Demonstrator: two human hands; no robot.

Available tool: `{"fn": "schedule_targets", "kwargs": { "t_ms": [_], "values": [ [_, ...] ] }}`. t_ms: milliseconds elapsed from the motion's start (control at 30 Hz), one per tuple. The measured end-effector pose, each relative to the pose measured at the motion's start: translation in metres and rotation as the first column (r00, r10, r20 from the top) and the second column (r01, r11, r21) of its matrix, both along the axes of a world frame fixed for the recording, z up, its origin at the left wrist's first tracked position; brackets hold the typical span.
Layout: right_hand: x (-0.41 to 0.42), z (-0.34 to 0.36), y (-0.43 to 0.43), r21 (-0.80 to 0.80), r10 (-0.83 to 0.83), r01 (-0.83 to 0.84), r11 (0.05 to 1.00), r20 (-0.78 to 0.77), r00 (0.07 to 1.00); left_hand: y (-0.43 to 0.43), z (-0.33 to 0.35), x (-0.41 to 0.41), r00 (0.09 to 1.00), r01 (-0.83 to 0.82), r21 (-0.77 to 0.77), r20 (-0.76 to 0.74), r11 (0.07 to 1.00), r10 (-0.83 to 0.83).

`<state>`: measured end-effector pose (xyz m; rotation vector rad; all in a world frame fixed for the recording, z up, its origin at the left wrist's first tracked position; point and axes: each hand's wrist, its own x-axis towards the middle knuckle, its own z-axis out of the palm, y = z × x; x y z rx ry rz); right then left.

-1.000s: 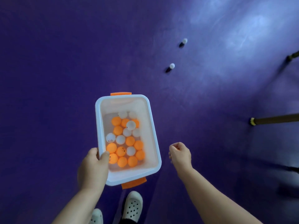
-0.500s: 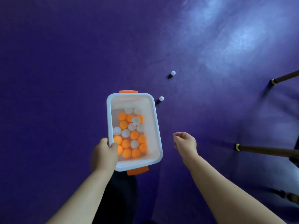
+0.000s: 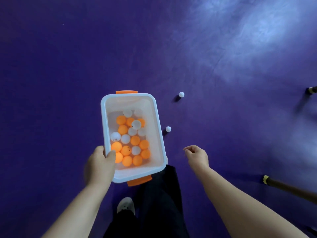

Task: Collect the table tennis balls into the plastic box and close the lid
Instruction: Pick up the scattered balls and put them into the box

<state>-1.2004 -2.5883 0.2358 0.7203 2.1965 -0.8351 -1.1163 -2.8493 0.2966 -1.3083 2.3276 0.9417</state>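
**Open box held over the floor, two balls still loose**

The plastic box (image 3: 132,134) sits at centre frame, slightly left, held off the purple floor (image 3: 68,66). It is white and translucent, with no lid on it. An orange latch (image 3: 126,92) shows at its far short edge and another orange latch (image 3: 139,180) at its near short edge. Inside lies a loose layer of balls (image 3: 130,140), orange and white mixed, gathered toward the near end.

The left hand (image 3: 99,165) grips the box at its near left corner, thumb over the rim and into the box, fingers hidden beneath. The right hand (image 3: 197,156) is just right of the box, apart from it, fingers loosely curled and holding nothing that can be seen.

A white ball (image 3: 168,129) rests on the floor just beside the right wall of the box. A second white ball (image 3: 181,94) lies farther up the frame, right of the box's far corner.

Below the box, at bottom centre, dark trouser legs (image 3: 157,203) and a pale shoe (image 3: 126,206) are visible. At the right edge, two dark furniture legs show: one (image 3: 291,188) at lower right with a yellow tip, one (image 3: 311,90) at mid right.
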Motion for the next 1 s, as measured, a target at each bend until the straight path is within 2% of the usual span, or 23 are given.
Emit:
{"fn": "schedule_targets", "kwargs": {
  "t_ms": [67, 167, 267, 400, 700, 900, 933, 1000],
  "values": [
    [-0.03, -0.024, -0.001, 0.006, 0.025, -0.025, 1.0, 0.032, 0.999, 0.003, -0.017, -0.029, 1.0, -0.017, 0.008, 0.001, 1.0, 0.017],
    [-0.068, -0.066, -0.006, 0.042, 0.18, -0.184, 0.982, 0.077, 0.981, 0.004, -0.052, -0.066, 0.999, -0.048, 0.025, 0.002, 0.999, 0.048],
    [-0.098, -0.113, -0.016, 0.107, 0.356, -0.372, 0.922, 0.149, 0.923, 0.001, -0.095, -0.096, 0.998, -0.063, 0.032, 0.003, 0.997, 0.063],
    [-0.123, -0.186, -0.027, 0.163, 0.471, -0.515, 0.842, 0.245, 0.847, -0.003, -0.16, -0.136, 0.998, -0.062, -0.008, 0.011, 0.998, 0.062],
    [-0.13, -0.346, -0.027, 0.2, 0.347, -0.395, 0.897, 0.237, 0.908, 0.001, -0.294, -0.202, 0.992, -0.081, 0.036, -0.091, 0.996, 0.084],
    [-0.134, -0.388, -0.029, 0.192, 0.325, -0.383, 0.904, 0.278, 0.904, 0.002, -0.33, -0.223, 0.993, -0.048, 0.042, -0.105, 0.998, 0.052],
    [-0.137, -0.39, -0.028, 0.194, 0.304, -0.362, 0.912, 0.273, 0.913, 0.001, -0.332, -0.225, 0.994, -0.041, 0.046, -0.101, 0.998, 0.045],
    [-0.153, -0.39, -0.025, 0.214, 0.164, -0.208, 0.954, 0.207, 0.964, -0.001, -0.334, -0.23, 0.995, -0.033, 0.058, -0.088, 0.998, 0.038]
  ]
}}
